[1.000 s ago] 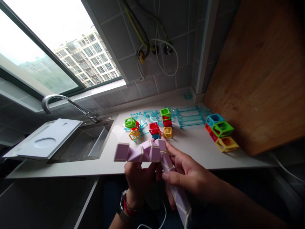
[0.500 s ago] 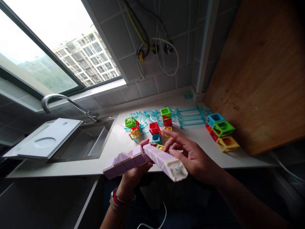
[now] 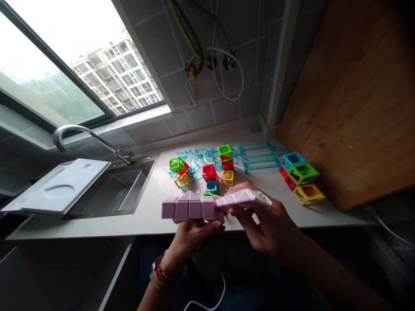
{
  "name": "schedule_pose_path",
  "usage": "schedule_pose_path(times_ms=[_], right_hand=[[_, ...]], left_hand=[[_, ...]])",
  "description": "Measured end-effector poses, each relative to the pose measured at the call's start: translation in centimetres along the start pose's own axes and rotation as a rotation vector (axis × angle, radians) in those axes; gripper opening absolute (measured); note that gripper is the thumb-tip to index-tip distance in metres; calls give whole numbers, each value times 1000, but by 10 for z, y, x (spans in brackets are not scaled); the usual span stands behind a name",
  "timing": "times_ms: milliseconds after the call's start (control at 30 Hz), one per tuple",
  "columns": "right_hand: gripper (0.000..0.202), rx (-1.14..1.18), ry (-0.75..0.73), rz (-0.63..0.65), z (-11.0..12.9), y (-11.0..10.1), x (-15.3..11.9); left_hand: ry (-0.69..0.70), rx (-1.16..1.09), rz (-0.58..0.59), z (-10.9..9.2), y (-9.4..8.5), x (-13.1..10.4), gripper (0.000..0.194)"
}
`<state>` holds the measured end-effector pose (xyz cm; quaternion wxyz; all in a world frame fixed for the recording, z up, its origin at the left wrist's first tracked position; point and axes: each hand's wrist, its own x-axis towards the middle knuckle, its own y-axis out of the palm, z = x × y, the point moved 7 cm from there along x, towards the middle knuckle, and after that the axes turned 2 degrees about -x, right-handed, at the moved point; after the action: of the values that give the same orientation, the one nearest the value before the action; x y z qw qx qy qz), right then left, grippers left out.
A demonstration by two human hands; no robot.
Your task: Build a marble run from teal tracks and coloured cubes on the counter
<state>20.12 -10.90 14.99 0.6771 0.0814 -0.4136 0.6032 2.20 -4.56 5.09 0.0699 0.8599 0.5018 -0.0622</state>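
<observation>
**Head view: both hands on the lilac twist puzzle**

Head camera shows me the lilac snake twist puzzle [image 3: 207,205] held above the counter's front edge. My left hand [image 3: 189,235] grips its left section from below, fingers closed round it. My right hand [image 3: 270,224] pinches the tilted right section. Beyond it, coloured open cubes [image 3: 210,172] and clear blue track pieces [image 3: 257,157] lie near the counter's [image 3: 155,194] back edge; a sink [image 3: 113,190] sits at its left end.

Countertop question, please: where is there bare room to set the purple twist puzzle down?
The countertop is bare between the sink and the small cubes, and along its front edge under both hands. Another bare strip lies between those cubes and the cube stack. The clear blue track pieces crowd the back.
</observation>
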Motion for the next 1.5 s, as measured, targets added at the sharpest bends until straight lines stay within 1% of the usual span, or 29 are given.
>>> schedule_pose_path(times_ms=[167, 267, 333, 367, 433, 500, 567, 600, 667, 733, 867, 933, 1067, 1167, 1267, 1367, 1433, 1500], right_hand=[[6, -64, 119, -7, 0, -5, -2], [5, -93, 163, 1, 1, -5, -4], [6, -76, 213, 1, -3, -3, -6], [8, -36, 254, 1, -8, -2, -7], [14, 123, 354, 25, -21, 4, -8], [30, 294, 413, 76, -32, 12, -7], [44, 361, 400, 128, -37, 18, -3], [45, 353, 384, 137, -38, 18, -2], [40, 323, 368, 149, -40, 19, 1], [34, 321, 377, 163, -41, 20, 1], [22, 318, 409, 171, -43, 24, -1], [18, 322, 419, 159, -44, 26, -2], [14, 304, 434, 99, -47, 28, -4], [15, 309, 427, 82, -46, 32, -5], [21, 382, 387, 86, -41, 38, -6], [21, 393, 357, 21, -42, 38, -8], [19, 387, 356, -27, -47, 32, -9], [20, 384, 336, -17, -52, 26, -8]], left_hand=[[-61, -245, 86, -2, 15, 1, 45], [-65, -295, 129, -1, 22, -1, 41], [-63, -312, 138, 1, 25, -1, 40], [-56, -329, 131, 0, 26, -1, 40], [-50, -384, 109, -2, 28, -1, 40], [-71, -455, 88, -6, 31, 1, 44], [-114, -507, 83, -9, 34, 1, 48], [-137, -516, 85, -10, 36, 1, 48], [-170, -489, 84, -11, 38, -1, 43], [-178, -400, 58, -11, 38, -3, 42], [-112, -171, -39, -15, 31, -6, 44], [-90, -88, -44, -17, 31, -6, 46], [-64, 70, -27, -21, 28, -3, 55], [-46, 119, -48, -25, 25, -2, 55], [-10, 78, -59, -31, 25, -1, 53], [5, -25, -78, -34, 24, 0, 52], [-25, -156, -19, -33, 26, 2, 57], [-81, -325, 87, -30, 29, 3, 68]])
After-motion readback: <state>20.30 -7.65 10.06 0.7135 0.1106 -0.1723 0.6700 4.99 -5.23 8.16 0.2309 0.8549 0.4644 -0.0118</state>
